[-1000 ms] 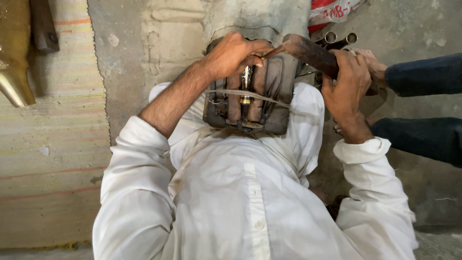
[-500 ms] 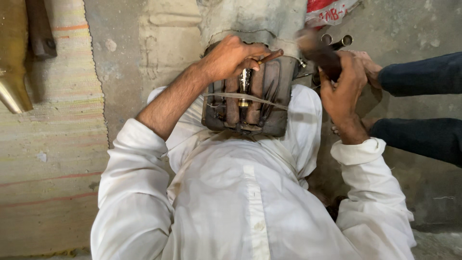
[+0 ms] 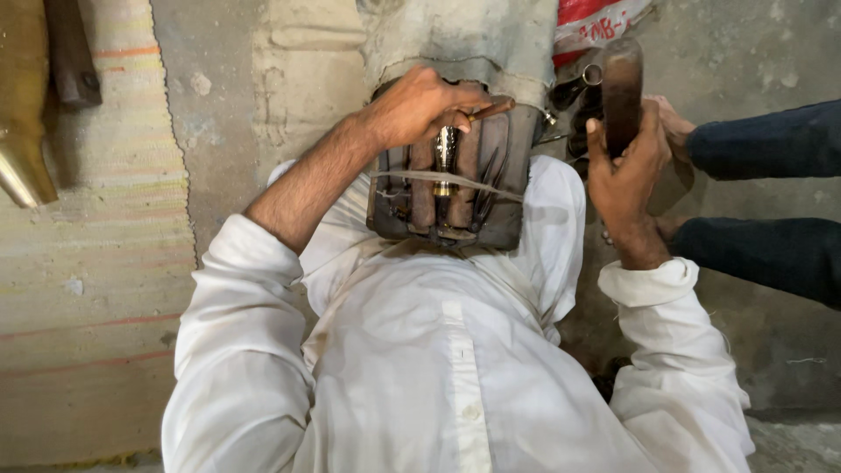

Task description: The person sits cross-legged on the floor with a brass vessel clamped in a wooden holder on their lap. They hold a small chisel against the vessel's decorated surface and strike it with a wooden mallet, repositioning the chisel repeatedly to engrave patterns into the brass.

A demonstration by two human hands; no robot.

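Observation:
My left hand (image 3: 419, 107) is closed around a thin brown rod (image 3: 489, 109) whose tip pokes out to the right. It rests on the top edge of a worn dark tool holder (image 3: 477, 188) lying on my lap, against my white shirt (image 3: 438, 350). Several metal tools stand in the holder, one with a brass band (image 3: 447, 158). My right hand (image 3: 626, 175) grips a dark wooden mallet (image 3: 622, 88), held upright to the right of the holder, apart from the rod.
Another person's two arms in dark blue sleeves (image 3: 762, 144) reach in from the right, one hand just behind the mallet. A grey stone block (image 3: 455, 39) sits beyond the holder. A brass object (image 3: 22, 123) lies on a striped mat (image 3: 105, 263) at left.
The mallet was tilted left, close to the rod at my left hand. My right hand has swung it away to the right and up until it stands upright. My left hand stayed put.

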